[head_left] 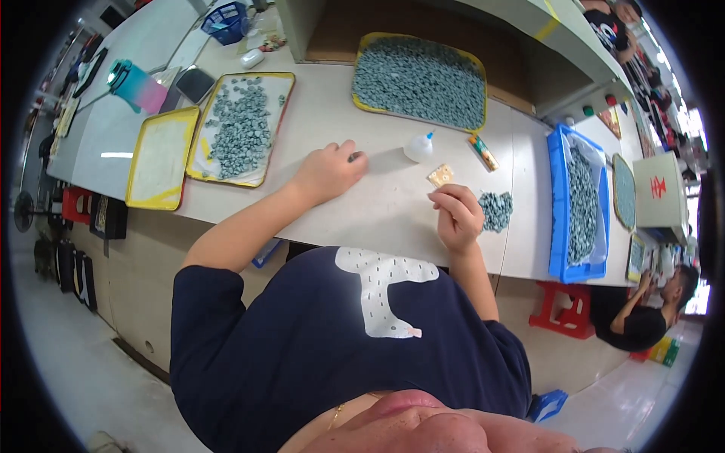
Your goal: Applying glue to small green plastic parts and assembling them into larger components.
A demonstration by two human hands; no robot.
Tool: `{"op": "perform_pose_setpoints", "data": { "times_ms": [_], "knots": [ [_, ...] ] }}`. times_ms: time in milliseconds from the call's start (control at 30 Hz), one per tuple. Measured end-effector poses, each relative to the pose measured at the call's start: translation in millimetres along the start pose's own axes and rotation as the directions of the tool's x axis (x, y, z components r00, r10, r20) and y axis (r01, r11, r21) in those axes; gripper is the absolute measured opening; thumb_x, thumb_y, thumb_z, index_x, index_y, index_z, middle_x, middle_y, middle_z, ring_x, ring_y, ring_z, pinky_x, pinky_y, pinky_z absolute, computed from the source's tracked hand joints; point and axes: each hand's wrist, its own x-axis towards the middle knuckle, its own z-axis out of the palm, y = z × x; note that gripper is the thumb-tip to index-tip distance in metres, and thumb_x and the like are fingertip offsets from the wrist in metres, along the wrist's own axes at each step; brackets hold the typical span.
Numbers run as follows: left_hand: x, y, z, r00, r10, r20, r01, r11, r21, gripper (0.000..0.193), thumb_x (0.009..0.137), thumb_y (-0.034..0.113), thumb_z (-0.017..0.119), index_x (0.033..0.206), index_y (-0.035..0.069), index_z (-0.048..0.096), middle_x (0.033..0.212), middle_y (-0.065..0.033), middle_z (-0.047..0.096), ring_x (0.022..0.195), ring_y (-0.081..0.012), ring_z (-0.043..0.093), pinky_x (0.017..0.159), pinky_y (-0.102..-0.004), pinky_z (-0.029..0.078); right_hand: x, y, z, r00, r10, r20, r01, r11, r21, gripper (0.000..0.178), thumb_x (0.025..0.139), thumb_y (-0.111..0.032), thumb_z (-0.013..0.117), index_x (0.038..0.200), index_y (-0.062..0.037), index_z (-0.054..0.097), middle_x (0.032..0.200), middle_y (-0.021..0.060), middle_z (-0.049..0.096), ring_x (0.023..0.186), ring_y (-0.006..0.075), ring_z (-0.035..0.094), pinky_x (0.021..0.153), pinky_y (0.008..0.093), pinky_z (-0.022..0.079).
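Observation:
My left hand (329, 172) is closed over the white tabletop, with a small dark grey-green piece (353, 157) showing at its fingertips. The fingers of my right hand (461, 217) are pinched together; anything between them is too small to make out. Just beyond those fingertips lies a small cream-yellow square (440, 176) with spots on it. To the right of my right hand is a little pile of grey-green pieces (496, 211). Farther back stand a white squeeze bottle (418, 149) with a blue tip and a small printed tube-like packet (483, 153).
A yellow-rimmed tray full of similar pieces (419, 79) sits under the shelf. On the left are a half-filled tray (239, 132), a bare yellow-edged tray (160, 160) and a blue-pink bottle (138, 85). A blue crate (557, 204) stands right; another person (642, 317) sits beyond.

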Motion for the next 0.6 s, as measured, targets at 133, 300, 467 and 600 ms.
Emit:
{"op": "perform_pose_setpoints", "data": {
  "times_ms": [133,300,467,600],
  "knots": [
    [5.3,-21.4,7.6,0.997,0.079,0.01,-0.08,0.994,0.072,0.011,0.075,0.014,0.059,0.084,0.007,0.056,0.08,-0.0088,0.055,0.057,-0.0232,0.061,0.043,-0.0346,0.051,2.4,-6.1,15.8,0.987,0.153,-0.058,-0.149,0.987,0.065,0.025,0.069,0.018,0.052,0.082,0.0022,0.066,0.082,0.0123,0.062,0.06,0.0163,0.058,0.053,0.0241,0.047],
    [5.0,-34.3,4.1,0.997,-0.023,-0.068,0.031,0.993,0.112,0.007,0.072,0.008,0.056,0.078,0.005,0.053,0.073,-0.0089,0.054,0.054,-0.0232,0.062,0.043,-0.0335,0.052,9.9,-15.8,30.4,0.993,0.097,0.063,-0.101,0.993,0.066,0.024,0.07,0.018,0.05,0.081,0.003,0.065,0.082,0.0124,0.062,0.058,0.0153,0.057,0.051,0.0236,0.046],
    [-1.1,-45.5,-2.7,0.994,-0.043,-0.097,0.055,0.99,0.128,0.007,0.075,0.009,0.057,0.081,0.006,0.056,0.073,-0.0085,0.054,0.055,-0.0218,0.062,0.045,-0.0326,0.051,10.4,-23.2,37.3,0.988,0.128,0.09,-0.136,0.987,0.089,0.023,0.07,0.017,0.05,0.08,0.0033,0.065,0.081,0.0121,0.062,0.057,0.0151,0.057,0.05,0.0237,0.046],
    [-4.8,-47.1,-6.1,0.994,-0.093,-0.054,0.098,0.991,0.09,0.007,0.079,0.011,0.058,0.082,0.005,0.058,0.075,-0.0103,0.057,0.058,-0.0235,0.062,0.048,-0.0335,0.051,11.6,-28.5,38.3,0.987,0.111,0.12,-0.122,0.988,0.092,0.022,0.071,0.017,0.05,0.08,0.0034,0.065,0.081,0.012,0.061,0.057,0.0151,0.057,0.05,0.0238,0.046]
  ]
}}
